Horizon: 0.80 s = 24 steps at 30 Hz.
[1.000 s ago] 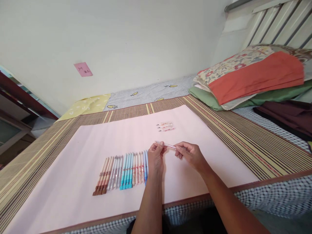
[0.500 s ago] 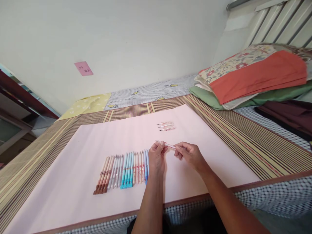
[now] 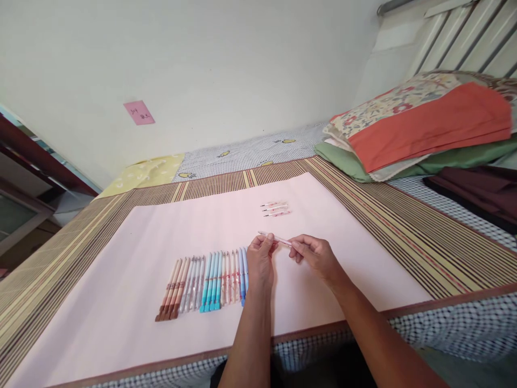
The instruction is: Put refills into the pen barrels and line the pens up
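Note:
Between my two hands is a slim pale pink pen [image 3: 281, 240], held above the pink sheet [image 3: 323, 258] with its tip pointing left. My left hand [image 3: 262, 253] pinches it near the tip end, and the fingers of my right hand [image 3: 309, 250] close on its other end. Left of my hands lies a row of pens in colour groups: brown-ended pens [image 3: 173, 291], clear whitish pens [image 3: 192, 285], turquoise pens [image 3: 211, 283], pale pink pens [image 3: 230, 277] and blue pens [image 3: 243, 269] partly hidden by my left hand. Beyond my hands, several thin refills [image 3: 276, 209] with dark tips lie side by side.
Under the sheet is a striped mat [image 3: 388, 231] on a bed. Folded bedding with an orange band [image 3: 436, 126] and dark folded cloth [image 3: 476, 194] are at the right. A pink note [image 3: 139, 112] is on the wall behind.
Almost nothing differs. Both hands keep hold of the pen in nearly the same place, and the view has shifted very slightly.

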Each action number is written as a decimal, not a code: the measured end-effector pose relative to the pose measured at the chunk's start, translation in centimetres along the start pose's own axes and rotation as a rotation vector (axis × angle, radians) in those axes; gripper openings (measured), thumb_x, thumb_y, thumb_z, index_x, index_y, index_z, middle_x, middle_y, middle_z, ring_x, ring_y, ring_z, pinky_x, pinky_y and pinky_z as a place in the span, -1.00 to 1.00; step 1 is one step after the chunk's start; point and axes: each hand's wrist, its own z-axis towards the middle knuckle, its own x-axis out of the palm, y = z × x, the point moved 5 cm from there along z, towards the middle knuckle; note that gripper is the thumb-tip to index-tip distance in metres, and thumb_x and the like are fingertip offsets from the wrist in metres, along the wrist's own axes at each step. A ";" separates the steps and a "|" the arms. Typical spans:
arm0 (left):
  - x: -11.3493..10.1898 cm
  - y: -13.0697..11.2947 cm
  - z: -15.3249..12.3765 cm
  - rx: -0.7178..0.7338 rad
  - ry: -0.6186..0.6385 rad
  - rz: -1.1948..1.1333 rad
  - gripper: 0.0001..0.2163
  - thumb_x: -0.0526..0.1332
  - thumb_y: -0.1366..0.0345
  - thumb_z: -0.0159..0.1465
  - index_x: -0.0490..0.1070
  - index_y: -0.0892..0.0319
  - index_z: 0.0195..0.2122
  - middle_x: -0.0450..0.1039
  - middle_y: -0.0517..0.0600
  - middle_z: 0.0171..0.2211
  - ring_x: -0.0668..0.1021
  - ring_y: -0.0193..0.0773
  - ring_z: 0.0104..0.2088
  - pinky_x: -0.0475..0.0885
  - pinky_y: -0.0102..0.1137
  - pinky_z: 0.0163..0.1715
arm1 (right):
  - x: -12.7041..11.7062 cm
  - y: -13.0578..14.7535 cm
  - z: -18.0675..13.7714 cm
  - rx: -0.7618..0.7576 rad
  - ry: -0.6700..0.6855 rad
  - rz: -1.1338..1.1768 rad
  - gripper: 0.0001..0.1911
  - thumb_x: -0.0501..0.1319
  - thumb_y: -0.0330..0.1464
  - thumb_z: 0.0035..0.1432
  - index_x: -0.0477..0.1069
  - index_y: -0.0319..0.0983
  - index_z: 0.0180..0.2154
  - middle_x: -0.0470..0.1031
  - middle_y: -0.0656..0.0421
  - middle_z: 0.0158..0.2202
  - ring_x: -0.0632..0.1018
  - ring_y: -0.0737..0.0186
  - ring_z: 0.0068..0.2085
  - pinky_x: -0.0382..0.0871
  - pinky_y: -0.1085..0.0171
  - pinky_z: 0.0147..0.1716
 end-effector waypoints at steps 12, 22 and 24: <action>1.0 -1.2 -0.4 0.046 0.138 0.024 -0.79 0.49 0.23 0.03 0.57 0.21 -0.37 0.56 -0.01 -0.33 0.55 -0.32 -0.26 0.41 -0.38 -0.11 | 0.2 0.6 -0.2 0.104 0.056 0.167 -0.65 0.28 -0.08 0.17 0.53 -0.25 -0.38 0.50 0.19 -0.51 0.42 0.34 -0.54 0.33 0.29 -0.48; -1.5 -0.9 0.6 0.012 -0.169 -0.067 -0.69 0.55 0.22 -0.09 0.44 0.24 -0.53 0.46 -0.10 -0.53 0.51 -0.45 -0.48 0.39 -0.56 -0.41 | 0.3 0.9 -0.7 -0.015 -0.055 0.017 -0.57 0.43 -0.18 0.02 0.54 -0.22 -0.08 0.60 0.10 -0.28 0.59 0.13 -0.25 0.49 0.15 -0.20; -1.6 -0.9 0.5 -0.008 -0.183 -0.078 -0.70 0.54 0.24 -0.07 0.44 0.24 -0.53 0.46 -0.09 -0.54 0.51 -0.45 -0.49 0.39 -0.56 -0.42 | 0.4 1.0 -0.8 -0.002 -0.042 0.047 -0.60 0.42 -0.16 0.05 0.55 -0.23 -0.10 0.60 0.11 -0.32 0.56 0.17 -0.32 0.47 0.17 -0.25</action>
